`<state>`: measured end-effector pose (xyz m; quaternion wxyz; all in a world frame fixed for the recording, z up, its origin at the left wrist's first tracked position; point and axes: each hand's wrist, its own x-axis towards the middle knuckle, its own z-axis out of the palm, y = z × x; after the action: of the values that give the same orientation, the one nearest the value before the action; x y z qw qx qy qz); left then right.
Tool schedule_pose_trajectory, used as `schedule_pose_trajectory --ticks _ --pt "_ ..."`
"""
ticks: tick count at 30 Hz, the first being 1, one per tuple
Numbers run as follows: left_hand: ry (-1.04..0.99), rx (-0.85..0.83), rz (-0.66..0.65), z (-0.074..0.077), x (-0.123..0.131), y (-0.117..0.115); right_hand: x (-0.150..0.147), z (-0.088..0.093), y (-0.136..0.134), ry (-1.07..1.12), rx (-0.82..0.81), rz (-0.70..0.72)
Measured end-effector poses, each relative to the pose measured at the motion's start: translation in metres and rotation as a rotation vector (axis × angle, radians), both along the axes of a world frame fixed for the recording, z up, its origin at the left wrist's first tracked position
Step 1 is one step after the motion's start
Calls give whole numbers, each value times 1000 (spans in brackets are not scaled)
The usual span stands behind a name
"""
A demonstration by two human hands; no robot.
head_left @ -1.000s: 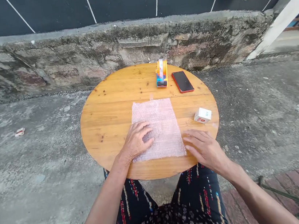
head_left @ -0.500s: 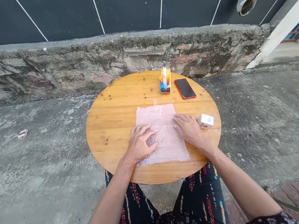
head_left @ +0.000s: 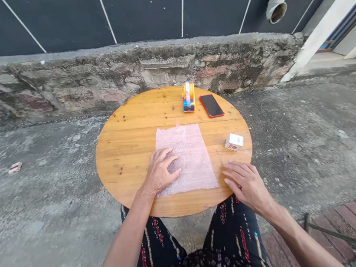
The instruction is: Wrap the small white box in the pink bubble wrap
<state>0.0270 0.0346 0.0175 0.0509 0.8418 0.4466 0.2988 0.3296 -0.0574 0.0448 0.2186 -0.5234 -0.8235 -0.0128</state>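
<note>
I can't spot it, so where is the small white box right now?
Head view: the small white box sits on the round table, right of the bubble wrap, just beyond the right hand.

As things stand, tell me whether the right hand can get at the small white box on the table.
Probably yes: the right hand is open just short of the white box, with only bare table between them.

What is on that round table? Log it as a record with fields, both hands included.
surface: round wooden table
centre: bubble wrap sheet, lying flat
left hand: open, palm down on the sheet's near left corner
right hand: open, over table's near right edge, off the sheet
right side: small white box
far side: tape dispenser, phone beside it
</note>
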Motion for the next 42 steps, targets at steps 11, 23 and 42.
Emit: schedule_pose_trajectory --ticks 11,23,42 --pt "-162 65 197 20 -21 -55 -27 -57 -113 565 -45 -96" --pt "-78 4 139 -12 -2 -111 -66 -26 -71 294 23 -67" --pt "-170 -15 194 -9 -2 -112 -67 -46 -55 228 40 -48"
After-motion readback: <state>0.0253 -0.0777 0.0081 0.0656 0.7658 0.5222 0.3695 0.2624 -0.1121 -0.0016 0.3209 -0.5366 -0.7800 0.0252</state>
